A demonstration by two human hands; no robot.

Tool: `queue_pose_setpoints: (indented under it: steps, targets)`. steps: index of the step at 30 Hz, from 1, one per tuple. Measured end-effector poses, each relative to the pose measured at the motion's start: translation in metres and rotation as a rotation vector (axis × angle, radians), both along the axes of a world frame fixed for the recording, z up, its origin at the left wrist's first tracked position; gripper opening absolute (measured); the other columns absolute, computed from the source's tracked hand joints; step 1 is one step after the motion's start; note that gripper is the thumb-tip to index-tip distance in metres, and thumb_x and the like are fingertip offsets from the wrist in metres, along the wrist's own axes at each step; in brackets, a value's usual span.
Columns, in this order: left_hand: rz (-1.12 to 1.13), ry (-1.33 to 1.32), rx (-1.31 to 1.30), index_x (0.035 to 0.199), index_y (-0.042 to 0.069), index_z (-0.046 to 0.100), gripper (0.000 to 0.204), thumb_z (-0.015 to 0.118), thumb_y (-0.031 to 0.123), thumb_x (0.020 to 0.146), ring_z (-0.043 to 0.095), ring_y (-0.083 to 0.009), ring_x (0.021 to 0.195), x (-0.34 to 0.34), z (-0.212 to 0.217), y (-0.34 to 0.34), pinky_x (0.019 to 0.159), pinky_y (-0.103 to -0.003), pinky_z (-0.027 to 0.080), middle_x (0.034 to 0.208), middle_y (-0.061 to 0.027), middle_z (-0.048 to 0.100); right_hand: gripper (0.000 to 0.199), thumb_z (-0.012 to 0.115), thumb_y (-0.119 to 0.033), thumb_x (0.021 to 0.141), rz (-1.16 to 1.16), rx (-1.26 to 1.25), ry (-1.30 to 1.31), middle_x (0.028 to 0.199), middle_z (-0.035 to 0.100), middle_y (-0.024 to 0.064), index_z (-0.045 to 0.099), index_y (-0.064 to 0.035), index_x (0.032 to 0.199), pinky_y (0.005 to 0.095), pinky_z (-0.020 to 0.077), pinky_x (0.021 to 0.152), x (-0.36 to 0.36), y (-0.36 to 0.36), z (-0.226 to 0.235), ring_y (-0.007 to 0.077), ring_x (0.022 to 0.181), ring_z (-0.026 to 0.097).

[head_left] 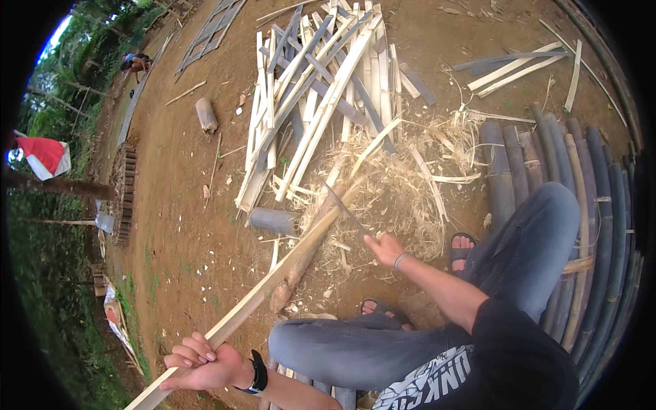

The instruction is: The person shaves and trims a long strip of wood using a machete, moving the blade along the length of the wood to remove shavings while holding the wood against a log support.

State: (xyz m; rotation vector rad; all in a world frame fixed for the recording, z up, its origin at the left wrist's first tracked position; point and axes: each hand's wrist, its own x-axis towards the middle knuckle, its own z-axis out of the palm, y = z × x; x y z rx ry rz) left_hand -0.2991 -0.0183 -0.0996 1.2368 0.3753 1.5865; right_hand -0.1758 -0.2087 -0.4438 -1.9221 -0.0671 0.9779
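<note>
Long pale bamboo strip [273, 280] runs diagonally over the dirt ground [178, 205], long axis from the lower left near the person's side up and right toward the shavings pile [403, 184]. Left hand [201, 362] wraps the near end, fingers curled shut around it, black watch on the wrist. Right hand [386, 249] is farther up the strip, fist closed on the handle of a knife [345, 208]; the thin dark blade points up-left and meets the strip's far part, edge contact too small to tell exactly. So the strip lies ahead and left of the body, left hand on it, right hand nearer its far end but holding only the knife. Short log [297, 270] lies under the strip, roughly along it. Grey cylinder piece [273, 220] just left of the shavings. Heap of split slats [321, 82] beyond, toward the top. Dark bamboo poles [581, 178] stacked at right, beside the knees. Sandalled feet by the shavings.
</note>
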Motion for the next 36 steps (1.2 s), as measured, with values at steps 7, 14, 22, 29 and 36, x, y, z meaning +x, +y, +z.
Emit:
queue_pose_setpoints:
  steps: [7, 14, 22, 29, 36]
  targets:
    - [-0.045, 0.012, -0.022, 0.061, 0.013, 0.028, 0.058, 0.02, 0.059, 0.096, 0.018, -0.0078, 0.039, 0.004, 0.005, -0.002, 0.038, -0.021, 0.017, 0.048, 0.0023, 0.021, 0.067, 0.039, -0.07, 0.085, -0.065, -0.062, 0.057, 0.044, 0.037, -0.0033, 0.037, -0.0152, 0.046, 0.0352, 0.0298, 0.038, -0.006, -0.017, -0.021, 0.0125, 0.038, 0.035]
    - [-0.003, 0.057, -0.02, 0.061, 0.014, 0.025, 0.057, 0.021, 0.059, 0.096, 0.019, -0.0088, 0.042, 0.013, 0.013, -0.005, 0.041, -0.022, 0.018, 0.05, 0.0025, 0.021, 0.071, 0.03, -0.077, 0.083, 0.181, 0.094, -0.243, 0.044, 0.037, -0.0036, 0.036, -0.0165, 0.047, 0.0336, 0.0298, 0.037, -0.026, -0.012, -0.001, 0.0127, 0.038, 0.038]
    - [-0.012, 0.065, -0.043, 0.06, 0.014, 0.026, 0.057, 0.021, 0.058, 0.096, 0.019, -0.0091, 0.042, 0.016, 0.016, 0.003, 0.042, -0.022, 0.018, 0.049, 0.0024, 0.021, 0.071, 0.04, -0.069, 0.086, 0.028, 0.262, -0.157, 0.043, 0.038, -0.0009, 0.04, -0.0109, 0.046, 0.036, 0.0293, 0.039, -0.038, 0.012, 0.018, 0.0148, 0.039, 0.037]
    - [0.024, 0.048, -0.04, 0.061, 0.013, 0.029, 0.057, 0.022, 0.057, 0.096, 0.02, -0.0081, 0.04, 0.031, 0.015, 0.005, 0.038, -0.021, 0.017, 0.049, 0.0021, 0.022, 0.071, 0.039, -0.07, 0.085, -0.188, 0.156, 0.084, 0.044, 0.04, -0.0005, 0.043, -0.0104, 0.047, 0.0367, 0.0291, 0.037, -0.029, 0.016, 0.005, 0.015, 0.037, 0.037]
    - [-0.021, 0.049, -0.023, 0.061, 0.013, 0.03, 0.057, 0.022, 0.057, 0.096, 0.02, -0.008, 0.04, 0.03, 0.016, 0.011, 0.039, -0.021, 0.017, 0.049, 0.002, 0.022, 0.066, 0.035, -0.069, 0.088, 0.154, 0.307, -0.173, 0.041, 0.033, -0.0082, 0.04, -0.0161, 0.049, 0.0323, 0.0236, 0.033, -0.024, 0.016, 0.051, 0.0089, 0.034, 0.029]
